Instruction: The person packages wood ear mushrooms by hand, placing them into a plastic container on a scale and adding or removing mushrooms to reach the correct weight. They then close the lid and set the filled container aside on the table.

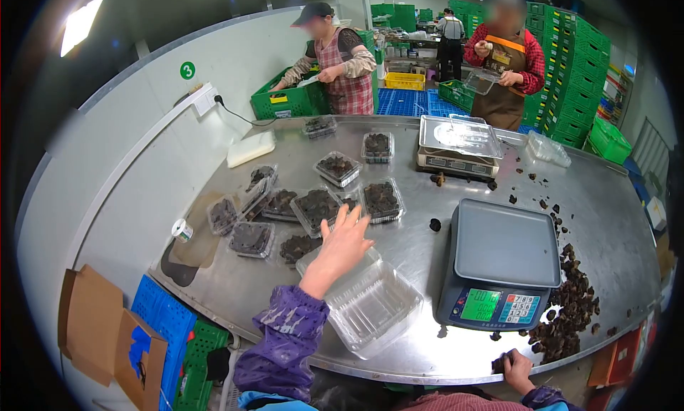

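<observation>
My left hand (340, 246) is stretched out with its fingers apart, over the near edge of a filled clear box (315, 207) and above an empty clear plastic tray (374, 308). Low in the view, my right hand (518, 368) closes round a dark brown piece (501, 364) at the table's front edge. A heap of similar dark pieces (566, 318) lies just right of it. Between the tray and the heap stands a scale (507, 243) with a bare grey pan and a lit green display. More filled boxes (382, 199) are grouped beyond my left hand.
A second scale (458, 151) holding clear lids stands at the table's back. Clear containers (547, 149) lie to its right. One person (345, 76) reaches into a green crate (291, 100); another person (514, 62) holds a clear box. A cardboard box (107, 333) stands lower left.
</observation>
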